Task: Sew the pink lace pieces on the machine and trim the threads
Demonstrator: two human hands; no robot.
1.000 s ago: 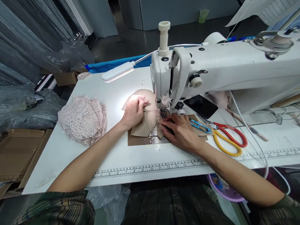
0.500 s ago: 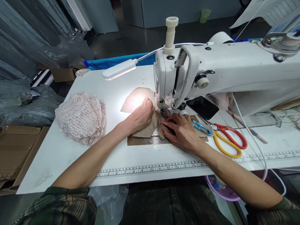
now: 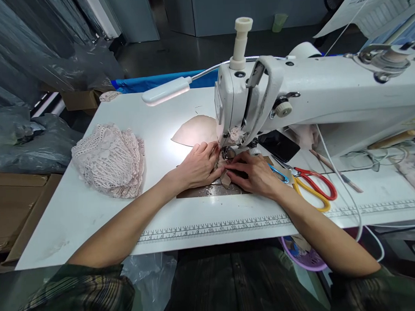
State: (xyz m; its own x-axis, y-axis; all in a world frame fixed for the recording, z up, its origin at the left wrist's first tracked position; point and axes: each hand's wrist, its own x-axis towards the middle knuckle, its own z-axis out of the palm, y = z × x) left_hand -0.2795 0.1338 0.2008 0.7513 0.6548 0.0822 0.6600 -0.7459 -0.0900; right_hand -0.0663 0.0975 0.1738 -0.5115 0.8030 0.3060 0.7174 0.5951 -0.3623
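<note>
A beige fabric piece (image 3: 195, 131) lies beneath the sewing machine (image 3: 236, 99), its pointed end spread on the lit table to the left of the needle. My left hand (image 3: 201, 167) rests flat on this fabric, fingers stretched toward the presser foot (image 3: 229, 153) and thumb apart. To the right of the foot, my right hand (image 3: 252, 174) has its thumb and fingers closed on a small fabric edge (image 3: 225, 179). The fingers hide much of the cloth around the needle.
A heap of pale pink lace (image 3: 109, 160) sits at left. Right of my hands are blue thread snips (image 3: 279, 173), red-and-yellow-handled scissors (image 3: 314, 185) and a black phone (image 3: 279, 145). A lamp (image 3: 166, 91) hangs over the table; a ruler strip (image 3: 214, 229) runs along its front.
My left hand has gone from a raised, bunched grip on the fabric to lying flatter beside the needle. The fabric has shifted toward the machine. My right hand stays close to the foot.
</note>
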